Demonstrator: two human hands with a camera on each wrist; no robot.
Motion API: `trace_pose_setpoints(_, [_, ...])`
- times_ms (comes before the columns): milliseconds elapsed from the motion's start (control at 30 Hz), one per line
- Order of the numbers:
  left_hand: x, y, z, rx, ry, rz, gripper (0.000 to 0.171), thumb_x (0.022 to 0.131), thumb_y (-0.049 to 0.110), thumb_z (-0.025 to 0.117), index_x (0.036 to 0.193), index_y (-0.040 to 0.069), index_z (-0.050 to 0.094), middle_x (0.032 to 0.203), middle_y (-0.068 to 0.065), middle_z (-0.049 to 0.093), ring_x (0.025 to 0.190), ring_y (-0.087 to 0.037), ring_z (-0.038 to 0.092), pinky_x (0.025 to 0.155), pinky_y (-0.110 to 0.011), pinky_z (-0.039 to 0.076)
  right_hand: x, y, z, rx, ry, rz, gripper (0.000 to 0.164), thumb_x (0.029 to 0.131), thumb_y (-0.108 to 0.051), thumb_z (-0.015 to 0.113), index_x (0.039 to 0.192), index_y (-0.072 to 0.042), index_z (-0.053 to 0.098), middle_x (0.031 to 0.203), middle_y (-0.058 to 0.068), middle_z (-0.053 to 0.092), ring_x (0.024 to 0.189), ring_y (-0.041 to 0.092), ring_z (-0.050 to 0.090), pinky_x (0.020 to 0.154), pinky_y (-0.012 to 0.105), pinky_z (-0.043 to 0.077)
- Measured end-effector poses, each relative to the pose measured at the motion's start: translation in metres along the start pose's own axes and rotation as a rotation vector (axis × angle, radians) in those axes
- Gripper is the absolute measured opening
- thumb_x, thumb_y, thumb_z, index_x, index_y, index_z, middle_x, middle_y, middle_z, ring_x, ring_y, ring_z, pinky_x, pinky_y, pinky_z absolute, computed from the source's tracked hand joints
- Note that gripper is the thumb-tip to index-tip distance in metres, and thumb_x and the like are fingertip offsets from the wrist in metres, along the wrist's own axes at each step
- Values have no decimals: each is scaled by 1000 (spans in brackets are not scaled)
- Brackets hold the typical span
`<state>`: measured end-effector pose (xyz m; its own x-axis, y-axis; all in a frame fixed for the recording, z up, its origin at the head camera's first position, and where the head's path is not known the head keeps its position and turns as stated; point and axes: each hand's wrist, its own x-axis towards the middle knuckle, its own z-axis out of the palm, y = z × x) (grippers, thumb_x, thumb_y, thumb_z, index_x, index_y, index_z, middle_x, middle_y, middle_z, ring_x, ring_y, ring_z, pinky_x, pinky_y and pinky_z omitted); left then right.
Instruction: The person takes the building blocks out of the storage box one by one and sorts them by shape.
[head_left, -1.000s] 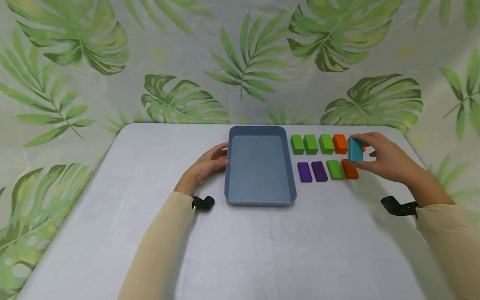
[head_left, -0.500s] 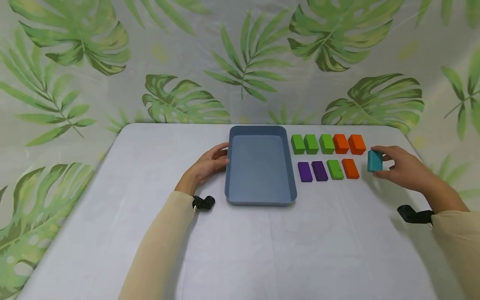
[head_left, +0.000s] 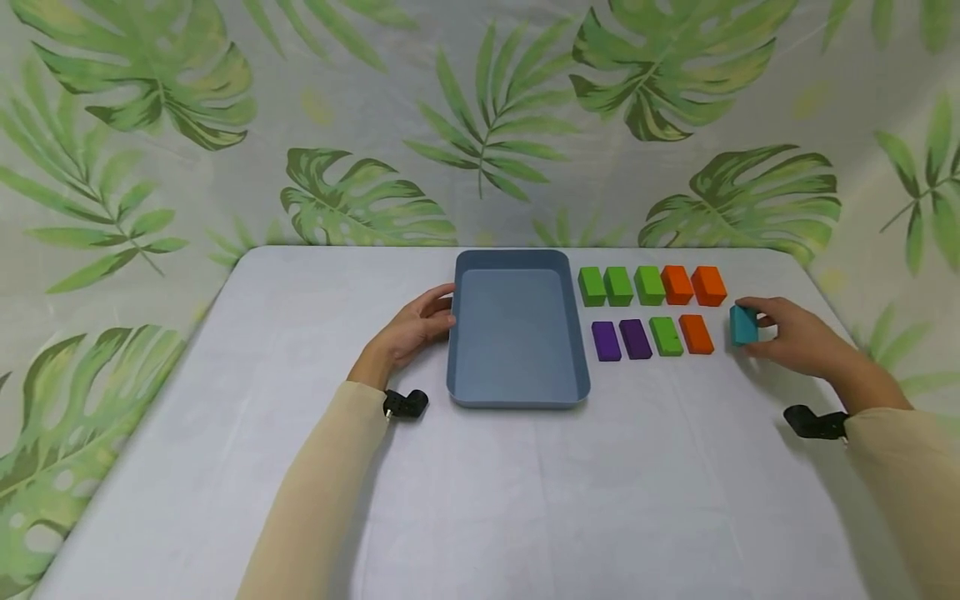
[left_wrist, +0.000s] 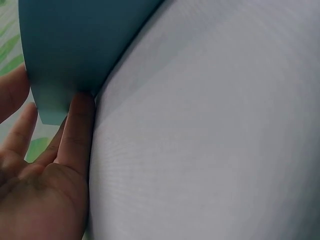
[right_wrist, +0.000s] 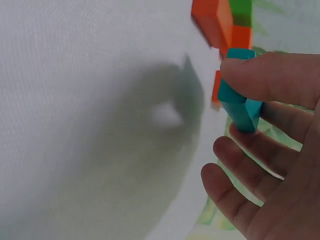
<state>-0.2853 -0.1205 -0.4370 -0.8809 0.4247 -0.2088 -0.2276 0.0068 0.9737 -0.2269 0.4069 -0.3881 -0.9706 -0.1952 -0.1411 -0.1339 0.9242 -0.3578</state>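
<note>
My right hand pinches a teal block between thumb and fingertips, close over the right part of the table. In the right wrist view, the thumb lies across the teal block's near side while the lower fingers spread free of it. My left hand rests against the left side of a blue-grey tray, its fingers fairly straight along the outer wall. The tray wall fills the top left of the left wrist view, with the fingertips touching it.
Two rows of blocks stand right of the tray: green blocks and orange blocks behind, purple blocks, a green and an orange one in front. A white cloth covers the table; a leaf-patterned curtain hangs behind.
My right hand has carried the teal block from over the back row's orange end rightward and toward me, then slightly lower. My left hand stays at the tray.
</note>
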Motion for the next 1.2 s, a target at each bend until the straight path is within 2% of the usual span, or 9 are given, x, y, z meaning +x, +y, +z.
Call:
trace_pose_setpoints(300, [1, 2, 1, 2, 0, -8, 62, 90, 2, 52, 144, 22, 29, 149, -8, 30, 134, -24, 36, 109, -45, 31, 8, 9, 6, -6, -39, 18, 69, 79, -17, 66, 137, 2, 33, 132, 31, 36, 109, 48, 43, 86, 62, 42])
trace_pose_setpoints(733, [0, 2, 1, -1, -2, -12, 62, 90, 2, 52, 144, 21, 28, 149, -8, 29, 134, -25, 35, 110, -45, 31, 15, 5, 15, -4, -73, 39, 71, 78, -15, 66, 138, 2, 32, 131, 33, 36, 109, 48, 41, 91, 65, 37])
trace_pose_setpoints(967, [-2, 3, 1, -15, 9, -16, 61, 90, 2, 53, 143, 23, 31, 148, -8, 30, 134, -24, 35, 110, -45, 31, 18, 4, 16, -38, -74, 13, 70, 77, -14, 65, 137, 3, 34, 130, 33, 37, 106, 46, 43, 91, 64, 38])
trace_pose_setpoints(1200, [-1, 4, 2, -16, 1, -7, 62, 90, 2, 53, 143, 22, 30, 148, -8, 30, 134, -24, 35, 110, -44, 31, 17, 3, 17, -69, -87, 25, 72, 76, -17, 66, 138, 1, 33, 128, 35, 33, 103, 46, 42, 90, 64, 38])
